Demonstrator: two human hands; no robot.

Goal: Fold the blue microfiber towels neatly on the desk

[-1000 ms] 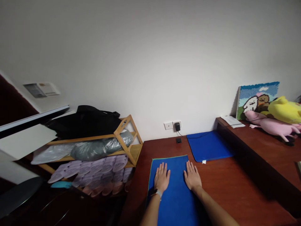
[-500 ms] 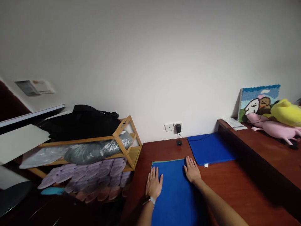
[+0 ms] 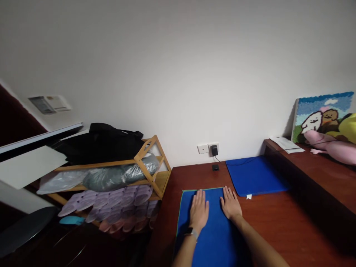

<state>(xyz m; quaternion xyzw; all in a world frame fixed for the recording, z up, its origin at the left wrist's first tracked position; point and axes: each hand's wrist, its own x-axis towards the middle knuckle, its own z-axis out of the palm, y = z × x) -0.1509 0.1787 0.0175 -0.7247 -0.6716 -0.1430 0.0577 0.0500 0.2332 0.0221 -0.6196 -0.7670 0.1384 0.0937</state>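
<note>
A blue cloth (image 3: 215,230) with a green edge lies spread on the reddish-brown wooden desk (image 3: 267,218). My left hand (image 3: 199,210) rests palm down on its upper left part, fingers stretched forward, a watch on the wrist. Flat at the cloth's upper right corner is my right hand (image 3: 231,204), its fingers extended. Neither hand grips anything. A second blue cloth (image 3: 254,176) with a small white tag lies farther back on the right, apart from both hands. The near end of the first cloth runs out of view.
Against the wall, a black charger (image 3: 214,150) sits in a socket, its cable trailing right. A raised ledge (image 3: 319,168) holds a pink plush toy (image 3: 339,148) and a picture (image 3: 322,115). Left of the desk stands a wooden rack (image 3: 154,178) with purple slippers (image 3: 119,198) and a black bag (image 3: 102,144).
My left hand has slid right from the cloth's left edge, closer to my right hand. My right hand stays near the upper right corner. The view has turned slightly left.
</note>
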